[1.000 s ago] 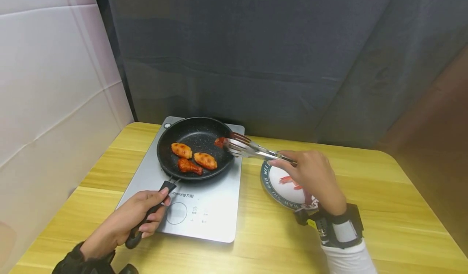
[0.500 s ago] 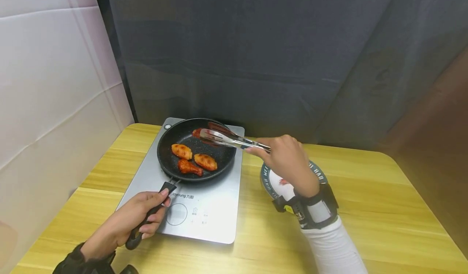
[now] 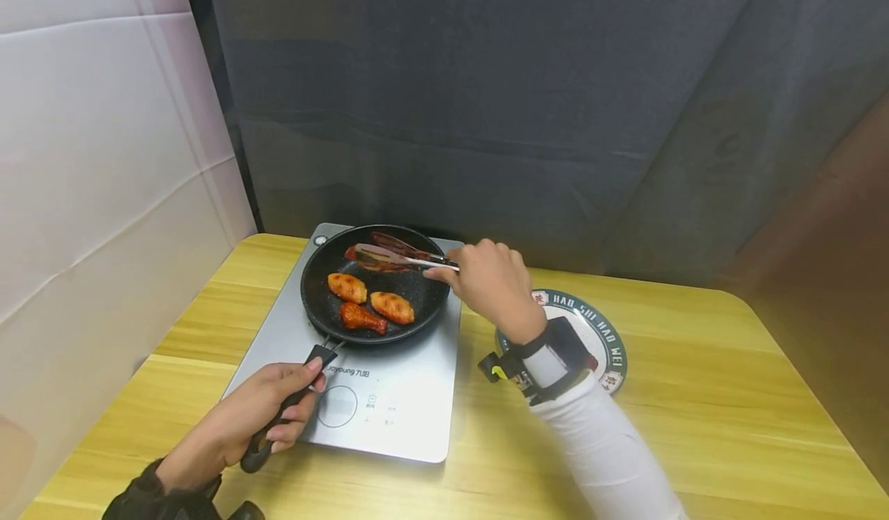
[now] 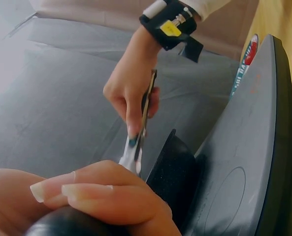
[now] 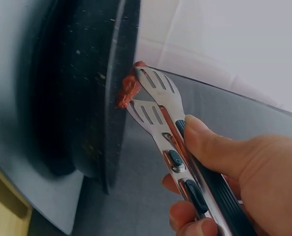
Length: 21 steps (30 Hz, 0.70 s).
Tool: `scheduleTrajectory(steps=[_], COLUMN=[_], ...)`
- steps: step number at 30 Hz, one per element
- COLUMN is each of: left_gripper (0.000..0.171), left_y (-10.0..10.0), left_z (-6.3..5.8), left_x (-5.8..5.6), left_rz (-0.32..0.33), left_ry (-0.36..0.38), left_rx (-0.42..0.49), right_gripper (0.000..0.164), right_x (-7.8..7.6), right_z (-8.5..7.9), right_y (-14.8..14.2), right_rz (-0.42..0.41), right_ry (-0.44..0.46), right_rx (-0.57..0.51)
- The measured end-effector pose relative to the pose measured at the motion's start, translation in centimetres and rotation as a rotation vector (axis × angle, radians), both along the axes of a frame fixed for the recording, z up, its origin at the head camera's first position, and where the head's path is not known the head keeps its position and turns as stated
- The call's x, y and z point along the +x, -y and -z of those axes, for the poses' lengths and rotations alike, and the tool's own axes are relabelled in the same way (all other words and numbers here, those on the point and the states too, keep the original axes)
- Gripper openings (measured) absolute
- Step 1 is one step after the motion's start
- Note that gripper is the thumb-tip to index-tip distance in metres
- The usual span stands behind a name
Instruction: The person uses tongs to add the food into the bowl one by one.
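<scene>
In the head view my left hand (image 3: 267, 400) grips the black handle of a frying pan (image 3: 425, 292). My right hand (image 3: 489, 281) holds metal slotted tongs (image 3: 392, 258) over the pan's far side. A glossy red-brown piece of meat (image 5: 130, 91) sits at the tong tips in the right wrist view, close by the pan's rim; its far end shows past the tips in the head view. Two browned chicken wing pieces (image 3: 392, 307) and a red drumstick (image 3: 363, 318) lie in the pan, nearer the handle.
Under the pan is a silver induction cooker (image 3: 417, 427) on a wooden table (image 3: 729, 396). A dark-rimmed plate (image 3: 616, 350) stands to the right, partly hidden by my right wrist. A dark curtain (image 3: 451, 103) hangs behind, and a white one (image 3: 104, 157) on the left.
My right hand has moved left from above the plate, carrying the tongs and the meat piece from the pan's right edge to its far side. The left hand has stayed on the handle.
</scene>
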<state>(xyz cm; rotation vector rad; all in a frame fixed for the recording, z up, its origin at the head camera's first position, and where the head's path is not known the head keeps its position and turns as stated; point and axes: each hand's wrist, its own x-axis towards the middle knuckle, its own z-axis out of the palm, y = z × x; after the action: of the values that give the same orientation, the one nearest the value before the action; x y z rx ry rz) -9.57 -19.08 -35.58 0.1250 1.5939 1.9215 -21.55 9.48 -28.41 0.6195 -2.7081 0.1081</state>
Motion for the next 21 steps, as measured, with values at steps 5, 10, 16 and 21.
scheduleTrajectory(steps=[5,10,16,21], left_gripper=[0.039,0.039,0.039,0.039], left_y=[0.0,-0.1,-0.1,-0.1], left_z=[0.0,0.0,0.0,0.1], left_x=[0.0,0.0,0.0,0.0], left_rz=[0.0,0.0,-0.003,-0.002], left_ry=[-0.005,-0.006,-0.002,-0.002], left_rx=[-0.005,-0.009,-0.003,0.0], right_gripper=[0.045,0.048,0.053,0.055], right_x=[-0.5,-0.9,-1.1,-1.1], right_z=[0.6,1.1,1.5,1.7], right_y=[1.3,2.1,2.5,2.8], right_rz=[0.0,0.006,0.013,0.014], right_ry=[0.0,0.025,0.031,0.025], right_rx=[0.017,-0.001,0.006,0.009])
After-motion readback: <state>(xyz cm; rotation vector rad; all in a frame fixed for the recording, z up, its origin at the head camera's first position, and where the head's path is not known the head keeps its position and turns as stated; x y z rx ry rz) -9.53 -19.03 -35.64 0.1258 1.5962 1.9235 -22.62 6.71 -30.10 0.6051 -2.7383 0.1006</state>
